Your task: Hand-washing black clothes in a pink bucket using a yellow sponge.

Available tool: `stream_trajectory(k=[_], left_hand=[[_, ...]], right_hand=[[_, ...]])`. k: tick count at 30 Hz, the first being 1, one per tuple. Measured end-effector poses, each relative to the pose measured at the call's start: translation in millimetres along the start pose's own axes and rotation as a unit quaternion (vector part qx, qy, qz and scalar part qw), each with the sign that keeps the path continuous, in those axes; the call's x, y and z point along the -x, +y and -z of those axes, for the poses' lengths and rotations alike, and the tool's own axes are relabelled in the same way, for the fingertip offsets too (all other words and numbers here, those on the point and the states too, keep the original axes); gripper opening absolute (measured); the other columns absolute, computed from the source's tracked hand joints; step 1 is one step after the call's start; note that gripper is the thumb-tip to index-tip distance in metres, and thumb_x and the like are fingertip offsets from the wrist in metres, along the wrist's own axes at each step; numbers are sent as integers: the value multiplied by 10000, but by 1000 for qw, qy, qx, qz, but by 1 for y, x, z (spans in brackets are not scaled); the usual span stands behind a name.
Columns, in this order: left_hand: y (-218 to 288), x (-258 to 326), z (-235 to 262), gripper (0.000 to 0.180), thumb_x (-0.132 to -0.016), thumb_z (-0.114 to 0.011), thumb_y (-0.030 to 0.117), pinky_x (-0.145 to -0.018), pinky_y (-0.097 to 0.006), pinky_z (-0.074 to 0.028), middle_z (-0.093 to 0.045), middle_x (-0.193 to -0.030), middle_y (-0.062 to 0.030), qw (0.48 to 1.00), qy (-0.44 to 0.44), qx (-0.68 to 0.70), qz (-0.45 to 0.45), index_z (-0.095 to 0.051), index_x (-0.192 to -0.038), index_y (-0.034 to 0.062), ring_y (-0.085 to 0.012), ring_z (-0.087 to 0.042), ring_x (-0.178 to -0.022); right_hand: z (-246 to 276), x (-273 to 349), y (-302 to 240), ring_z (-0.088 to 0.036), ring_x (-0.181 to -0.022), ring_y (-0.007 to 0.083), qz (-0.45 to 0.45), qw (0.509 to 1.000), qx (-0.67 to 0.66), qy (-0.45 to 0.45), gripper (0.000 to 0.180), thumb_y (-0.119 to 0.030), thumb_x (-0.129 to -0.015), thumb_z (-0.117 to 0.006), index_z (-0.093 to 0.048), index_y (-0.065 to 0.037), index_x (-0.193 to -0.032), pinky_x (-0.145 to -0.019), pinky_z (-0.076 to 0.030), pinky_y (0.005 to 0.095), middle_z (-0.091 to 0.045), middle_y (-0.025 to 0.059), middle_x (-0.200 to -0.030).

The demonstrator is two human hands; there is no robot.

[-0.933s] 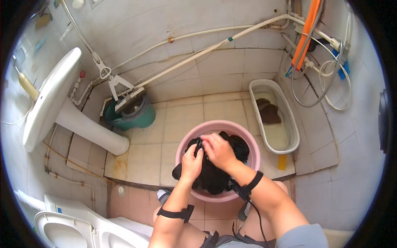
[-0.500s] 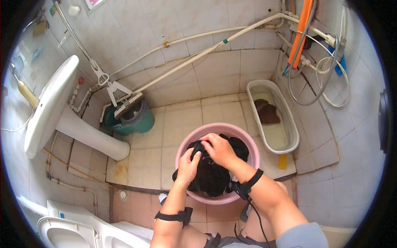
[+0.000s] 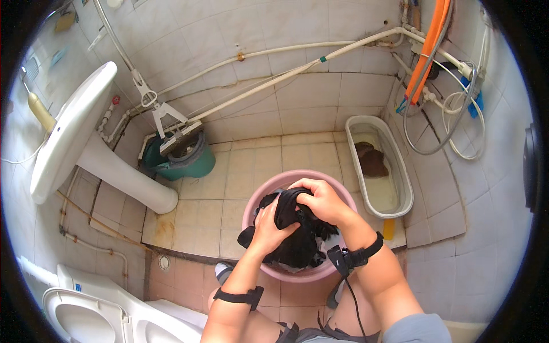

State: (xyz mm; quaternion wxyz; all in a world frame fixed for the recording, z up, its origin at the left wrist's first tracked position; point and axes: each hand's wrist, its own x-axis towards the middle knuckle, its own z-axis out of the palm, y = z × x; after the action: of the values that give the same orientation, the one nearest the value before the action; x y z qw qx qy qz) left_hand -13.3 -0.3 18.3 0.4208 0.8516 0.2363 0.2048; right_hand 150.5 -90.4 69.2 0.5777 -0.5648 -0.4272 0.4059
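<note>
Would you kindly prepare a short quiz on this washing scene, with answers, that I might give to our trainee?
1. Multiple choice: as seen in the picture, where is the white tub relative to the pink basin?
A. To its left
B. To its right
C. Inside it

2. True or false: the left hand and the right hand are both on the dark cloth.

3. Fill in the colour: the bucket by the mop is ____.

Key: 1. B; 2. True; 3. Green
</note>
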Motion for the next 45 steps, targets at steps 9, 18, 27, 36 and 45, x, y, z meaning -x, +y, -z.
stream_trajectory(k=[9,18,27,36,45], left_hand=[[11,-19,22,362,-845,-607,15,-965,-292,-399,-602,-1116,-51,935,-13,352,38,-539,-1200,15,-149,-541,-1066],[1,-10,30,403,-881,-598,131,-983,-305,-391,-568,-1183,-82,957,-86,248,126,-496,-1252,11,-163,-505,-1132],[-32,-12,0,272,-910,-573,145,-849,-285,-472,-676,-987,-108,971,101,201,79,-600,-1132,-9,-184,-626,-925],[-32,-7,-6,262,-862,-534,93,-752,-351,-489,-667,-899,-189,985,151,79,18,-611,-1100,17,-281,-654,-836],[-15,-4,0,285,-864,-527,34,-895,-288,-445,-647,-1076,-145,986,111,120,10,-590,-1138,-10,-219,-608,-1020]], right_hand=[[10,8,-11,-617,-837,153,38,914,-403,32,265,-11,-845,-481,-581,35,-1085,-754,-518,280,-646,102,-957],[18,3,9,-501,-601,58,-44,999,-3,7,320,-40,-828,-581,-624,-62,-1144,-556,-427,215,-578,4,-782],[-36,1,38,-623,-893,336,247,905,331,105,309,-49,-772,-593,-626,-78,-1079,-758,-531,414,-626,143,-987],[-66,17,29,-600,-902,373,227,924,291,103,274,-16,-806,-559,-591,-42,-1077,-768,-513,426,-589,173,-1001],[-39,2,45,-590,-963,363,172,920,315,160,271,-33,-810,-554,-581,-39,-1080,-802,-507,413,-594,170,-1003]])
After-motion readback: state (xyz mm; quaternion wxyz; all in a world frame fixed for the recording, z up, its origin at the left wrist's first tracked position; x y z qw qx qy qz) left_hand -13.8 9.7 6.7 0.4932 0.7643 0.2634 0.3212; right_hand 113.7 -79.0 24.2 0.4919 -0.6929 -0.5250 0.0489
